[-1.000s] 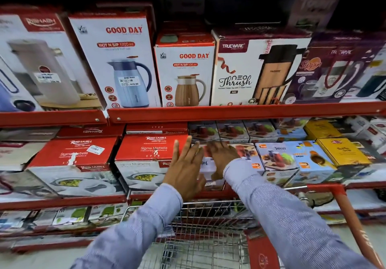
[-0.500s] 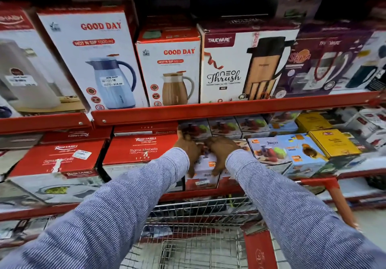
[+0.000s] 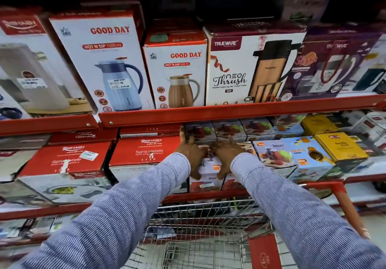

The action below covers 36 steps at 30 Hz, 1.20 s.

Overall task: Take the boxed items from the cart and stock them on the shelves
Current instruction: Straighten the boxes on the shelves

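Since the earlier frame both my hands have reached deeper over the juicer box (image 3: 205, 177) on the red middle shelf (image 3: 229, 192). Left hand (image 3: 191, 153) and right hand (image 3: 226, 151) lie flat on its top, fingers (image 3: 231, 140) spread, thumbs over its front. Below stands the wire cart (image 3: 198, 245).

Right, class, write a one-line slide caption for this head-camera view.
Both hands, left hand and right hand, press a juicer box into the middle shelf above the cart.

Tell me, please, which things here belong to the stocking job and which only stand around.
Belong to the job:
left hand
right hand
juicer box under both hands
cart
middle shelf

Only standing around:
blue jug box
brown jug box
yellow box
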Tool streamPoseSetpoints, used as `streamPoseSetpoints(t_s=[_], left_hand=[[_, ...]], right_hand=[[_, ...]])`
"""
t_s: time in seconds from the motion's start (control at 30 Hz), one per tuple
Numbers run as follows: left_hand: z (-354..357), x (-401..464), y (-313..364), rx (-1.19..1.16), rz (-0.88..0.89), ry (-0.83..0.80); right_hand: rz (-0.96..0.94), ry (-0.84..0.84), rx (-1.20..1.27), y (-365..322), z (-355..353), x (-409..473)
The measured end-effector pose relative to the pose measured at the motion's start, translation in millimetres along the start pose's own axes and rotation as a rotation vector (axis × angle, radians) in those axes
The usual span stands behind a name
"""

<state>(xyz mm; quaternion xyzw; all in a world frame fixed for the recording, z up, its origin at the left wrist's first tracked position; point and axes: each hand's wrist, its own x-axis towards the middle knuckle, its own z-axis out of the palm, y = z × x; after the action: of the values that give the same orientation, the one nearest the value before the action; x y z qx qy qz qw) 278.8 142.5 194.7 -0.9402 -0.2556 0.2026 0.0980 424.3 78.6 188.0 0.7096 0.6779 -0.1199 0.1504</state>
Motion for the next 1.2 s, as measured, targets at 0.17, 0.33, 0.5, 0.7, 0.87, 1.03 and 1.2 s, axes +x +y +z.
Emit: streamPoseSetpoints(t_s=[0.17,0.33,0.5,0.7,0.87,1.03,1.2], left_hand=[[6.7,-51.9,-2.5,-0.263,-0.118,0.322],[76.3,-144.9,-28.7,-0.824,-0.43,0.92],[130.2,-191.4,-51.4,-1.181,-0.824,0.958],[136.2,-173.1,-54.9,-1.373,-0.921,0.785],[140.7,-176.7,-55.5,-1.535,-0.879,0.742],[140.3,-176.3,-59.8,-1.487,-0.899,0.706],[138.8,-179.8,-59.4,-1.413,-0.879,0.695]], right_hand=[[0.047,0.122,0.119,-19.8,14.6,-11.9],[0.089,0.433,0.695,-70.0,26.8,-30.7],[0.226,0.489,1.135,-115.4,34.9,-29.1],[0.288,0.454,1.313,-121.5,36.2,-18.6],[0.352,0.493,1.273,-137.1,30.3,-30.0],[0.362,0.47,1.133,-140.1,25.8,-24.0],[0.412,0.528,1.055,-141.0,25.3,-25.6]])
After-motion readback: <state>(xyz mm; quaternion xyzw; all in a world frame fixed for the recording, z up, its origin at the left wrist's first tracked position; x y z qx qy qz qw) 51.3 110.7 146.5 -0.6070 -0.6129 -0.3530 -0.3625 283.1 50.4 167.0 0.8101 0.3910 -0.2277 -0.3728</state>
